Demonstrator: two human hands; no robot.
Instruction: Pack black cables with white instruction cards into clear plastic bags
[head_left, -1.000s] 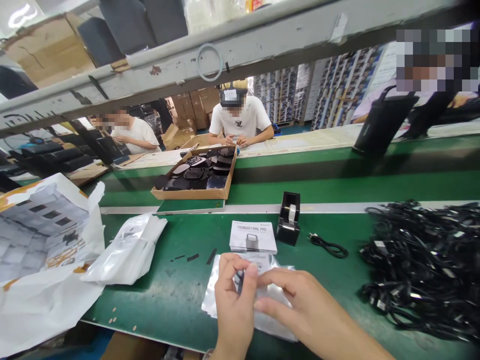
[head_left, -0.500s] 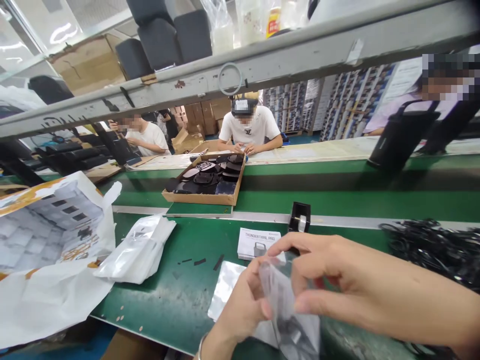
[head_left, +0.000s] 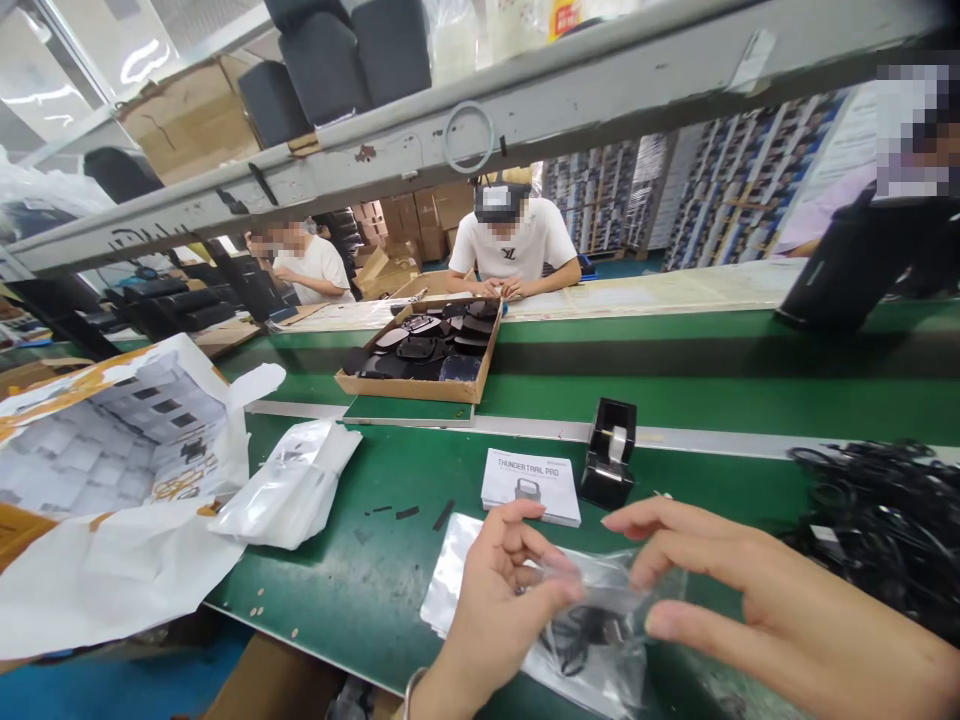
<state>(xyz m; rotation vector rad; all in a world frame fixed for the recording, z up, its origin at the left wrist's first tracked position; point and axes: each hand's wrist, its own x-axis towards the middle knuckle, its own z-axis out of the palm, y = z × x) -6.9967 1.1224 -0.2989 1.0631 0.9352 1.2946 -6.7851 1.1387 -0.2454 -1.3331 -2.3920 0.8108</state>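
Note:
My left hand (head_left: 517, 590) pinches the upper left edge of a clear plastic bag (head_left: 611, 680) between thumb and fingers. A coiled black cable (head_left: 574, 645) shows through the film. At the bag's right edge, my right hand (head_left: 705, 570) has its thumb and fingers spread apart; whether a fingertip touches the film is hard to tell. Beneath the bag lies a stack of flat silvery-white bags (head_left: 450, 580). Just beyond my hands sits a stack of printed leaflets (head_left: 532, 483), and beside it a black tape dispenser (head_left: 609, 455).
Black cables (head_left: 877, 540) are heaped at the right. On the left are folded plastic bags (head_left: 289, 485) and an opened printed sack (head_left: 112, 450). A cardboard tray (head_left: 420, 386) of black parts stands farther back. Across the green bench (head_left: 360, 600) a person (head_left: 514, 245) works. A shelf beam (head_left: 375, 150) crosses overhead.
My right hand has moved right and its fingers have spread away from my left hand. The bag has tilted flatter, so the cable inside shows better. The view has shifted slightly.

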